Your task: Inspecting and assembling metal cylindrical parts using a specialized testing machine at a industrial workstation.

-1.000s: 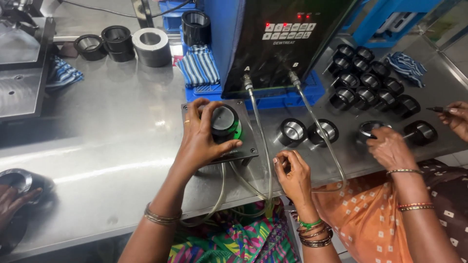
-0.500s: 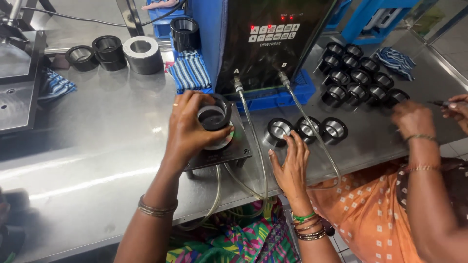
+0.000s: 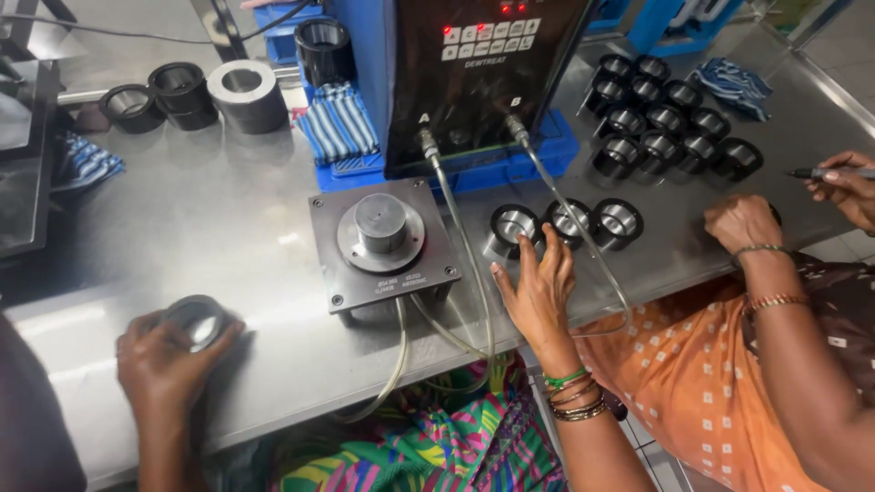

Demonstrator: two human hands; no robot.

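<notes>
Risk of snagging the thin hose (image 3: pixel 583 239) with spread right hand (image 3: pixel 540 290) near 3 rings (image 3: pixel 513 223); left hand (image 3: pixel 164 360) clasping ring (image 3: pixel 193 321) at counter (image 3: pixel 228 228) edge.

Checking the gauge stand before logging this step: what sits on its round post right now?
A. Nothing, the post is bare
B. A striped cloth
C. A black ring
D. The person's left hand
A: the post stands bare, while the left hand holds a metal ring down at the table's near edge.
</notes>
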